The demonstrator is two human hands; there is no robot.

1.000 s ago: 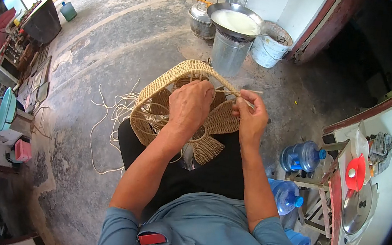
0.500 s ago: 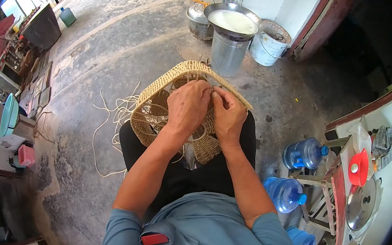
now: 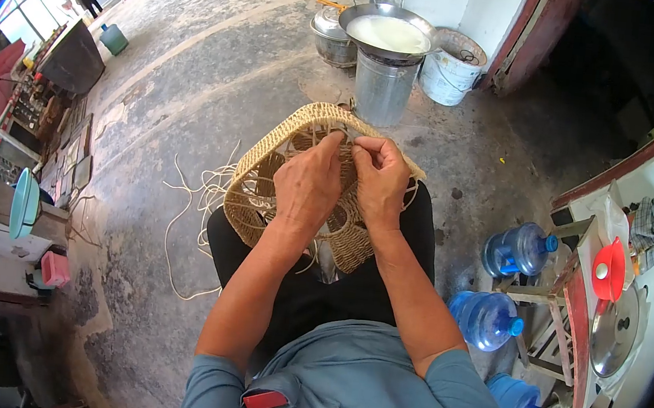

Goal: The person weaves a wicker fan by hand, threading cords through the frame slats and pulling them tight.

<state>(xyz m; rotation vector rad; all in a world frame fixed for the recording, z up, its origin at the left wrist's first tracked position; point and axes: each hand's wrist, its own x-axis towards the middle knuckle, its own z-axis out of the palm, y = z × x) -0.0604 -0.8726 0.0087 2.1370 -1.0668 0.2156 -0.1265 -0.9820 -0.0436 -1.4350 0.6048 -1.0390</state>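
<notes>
A straw-coloured woven basket (image 3: 269, 146), with an open lattice of cords and a braided rim, rests on my lap between my knees. My left hand (image 3: 309, 186) is over its inside, fingers bent in a pinch near the far rim; its fingertips are mostly hidden. Beside it, my right hand (image 3: 379, 182) pinches with thumb and forefinger at what looks like a thin strand, too small to see clearly. Loose pale cord (image 3: 197, 214) trails from the basket's left side onto the floor.
Ahead stand a wide pan (image 3: 389, 34) of whitish contents on a metal cylinder, a lidded pot (image 3: 334, 41) and a white bucket (image 3: 450, 73). To my right are blue water bottles (image 3: 486, 320) and a wooden table (image 3: 575, 334) with a red ladle-like item (image 3: 609, 269).
My hands have drawn slightly apart at the fingertips, the right one lifting its bent fingers. The whole view has shifted a little, with the basket staying on my lap.
</notes>
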